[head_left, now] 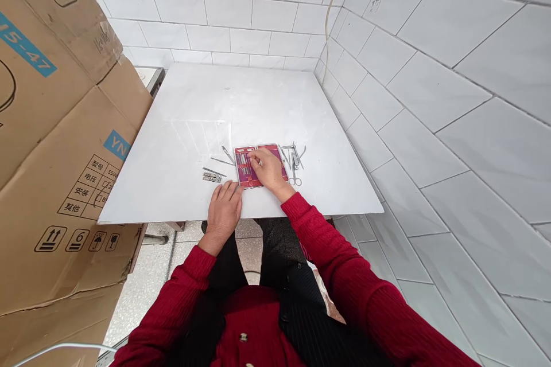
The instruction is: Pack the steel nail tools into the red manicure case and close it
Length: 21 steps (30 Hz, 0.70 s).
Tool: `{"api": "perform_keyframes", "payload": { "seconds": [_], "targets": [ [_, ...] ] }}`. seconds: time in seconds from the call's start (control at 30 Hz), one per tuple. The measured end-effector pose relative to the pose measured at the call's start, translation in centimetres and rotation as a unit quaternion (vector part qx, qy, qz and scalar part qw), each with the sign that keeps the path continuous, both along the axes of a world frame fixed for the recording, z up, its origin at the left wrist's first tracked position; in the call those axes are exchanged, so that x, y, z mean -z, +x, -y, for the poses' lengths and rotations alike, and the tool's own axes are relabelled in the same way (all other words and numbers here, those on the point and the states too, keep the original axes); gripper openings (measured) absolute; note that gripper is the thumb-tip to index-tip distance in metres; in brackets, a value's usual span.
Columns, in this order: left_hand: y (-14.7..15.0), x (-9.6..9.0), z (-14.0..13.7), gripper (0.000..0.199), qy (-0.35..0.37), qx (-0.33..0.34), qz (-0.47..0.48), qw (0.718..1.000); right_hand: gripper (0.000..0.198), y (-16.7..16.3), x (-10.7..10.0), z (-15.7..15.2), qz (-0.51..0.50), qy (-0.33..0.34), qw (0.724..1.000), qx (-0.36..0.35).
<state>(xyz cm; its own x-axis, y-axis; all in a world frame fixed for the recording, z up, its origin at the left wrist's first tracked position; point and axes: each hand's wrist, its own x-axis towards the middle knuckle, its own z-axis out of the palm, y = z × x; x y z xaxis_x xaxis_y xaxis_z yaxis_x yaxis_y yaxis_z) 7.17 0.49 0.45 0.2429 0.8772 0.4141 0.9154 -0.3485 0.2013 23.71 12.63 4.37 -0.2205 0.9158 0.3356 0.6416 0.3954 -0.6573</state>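
An open red manicure case [250, 181] lies on the white table, with several slim metal tools held in its left half. My right hand [267, 169] is over the middle of the case, thumb and fingers pinched together; whatever they hold is too small to make out. My left hand [225, 206] lies flat at the table's front edge, fingers stretched out, close to the case's lower left corner. Left of the case are slim metal tools [221, 161] and a patterned nail clipper [212, 176]. To its right lie small scissors [295, 179] and nail clippers [295, 160].
The white table [193, 97] meets a tiled wall [275, 11] at the back and stands near another on the right. Tall cardboard boxes [86, 143] crowd the left side. A thin cable [329, 17] hangs in the back right corner.
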Motion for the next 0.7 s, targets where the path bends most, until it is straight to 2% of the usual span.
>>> {"api": "perform_keyframes", "payload": {
  "seconds": [0.17,0.33,0.5,0.7],
  "targets": [
    [0.0,0.1,0.0,0.038,0.002,-0.002,0.003,1.000,0.019,-2.4,-2.1,0.3,0.119,-0.025,0.990,-0.072],
    [0.0,0.1,0.1,0.039,0.001,-0.003,0.004,1.000,0.025,-4.7,-3.3,-0.4,0.246,-0.042,0.964,-0.089],
    [0.0,0.2,0.1,0.038,-0.001,-0.004,0.014,1.000,0.029,-6.8,-3.8,-1.8,0.324,-0.034,0.940,-0.102],
    [0.0,0.3,0.1,0.039,0.001,-0.003,0.020,1.000,0.030,-8.5,-3.6,-3.0,0.370,-0.037,0.922,-0.106]
  ]
}}
